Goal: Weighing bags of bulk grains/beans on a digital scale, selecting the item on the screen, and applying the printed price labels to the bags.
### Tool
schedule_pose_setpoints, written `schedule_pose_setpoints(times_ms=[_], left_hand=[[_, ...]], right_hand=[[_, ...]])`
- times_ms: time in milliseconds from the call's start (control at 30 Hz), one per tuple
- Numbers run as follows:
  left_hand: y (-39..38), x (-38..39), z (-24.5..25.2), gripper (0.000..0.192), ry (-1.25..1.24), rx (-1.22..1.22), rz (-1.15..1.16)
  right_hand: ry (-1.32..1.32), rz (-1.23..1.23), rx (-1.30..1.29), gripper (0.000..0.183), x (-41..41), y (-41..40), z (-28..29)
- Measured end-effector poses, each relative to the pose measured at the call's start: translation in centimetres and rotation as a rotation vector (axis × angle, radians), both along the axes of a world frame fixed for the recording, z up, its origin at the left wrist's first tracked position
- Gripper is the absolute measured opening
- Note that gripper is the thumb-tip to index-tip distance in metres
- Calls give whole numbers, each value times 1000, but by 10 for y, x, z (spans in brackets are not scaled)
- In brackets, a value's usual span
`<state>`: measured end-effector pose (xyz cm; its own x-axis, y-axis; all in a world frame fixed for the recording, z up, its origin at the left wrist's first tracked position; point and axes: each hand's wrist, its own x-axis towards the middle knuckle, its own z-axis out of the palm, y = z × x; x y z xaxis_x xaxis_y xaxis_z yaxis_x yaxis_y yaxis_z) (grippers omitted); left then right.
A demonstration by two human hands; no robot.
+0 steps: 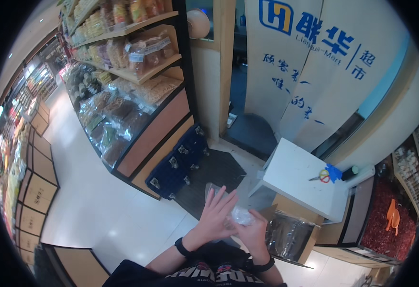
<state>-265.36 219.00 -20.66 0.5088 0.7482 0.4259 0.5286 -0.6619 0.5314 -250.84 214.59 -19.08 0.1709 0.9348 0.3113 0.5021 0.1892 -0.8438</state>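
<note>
Before my body, both hands are close together around clear plastic, perhaps a thin bag. Straight and slightly spread, the fingers of my left hand [215,215] lie against it. Some film shows behind those fingertips, and I cannot tell whether the thumb pinches any. My right hand [253,231] grips a crumpled wad of the clear plastic [242,216] between thumb and fingers. Just right of that hand stands an opened cardboard box [309,247] with a clear plastic liner [288,235]. Its contents are hard to make out through the shiny film.
Scissors [323,176], a blue item [334,173] and a dark cylinder [351,173] lie on the white table [288,161]. Two blue wheeled dollies [175,163] lean against a shelf of bagged goods [123,107]. A bannered curtain [267,86] hangs behind. An orange scoop [393,217] rests in a red bin at right.
</note>
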Motion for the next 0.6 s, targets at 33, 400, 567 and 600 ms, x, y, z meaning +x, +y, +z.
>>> schedule_pose_setpoints(times_ms=[33,400,567,600], left_hand=[[32,4,4,81,-21,42,19],[373,65,-7,34,6,185,-54],[539,104,-16,26,-74,163,-127],[568,111,-12,24,-53,188,-127]], right_hand=[[7,13,3,21,3,30,4],[-177,317,77,34,94,360,6],[236,230,189,37,181,531,37],[304,282,179,39,200,574,42]])
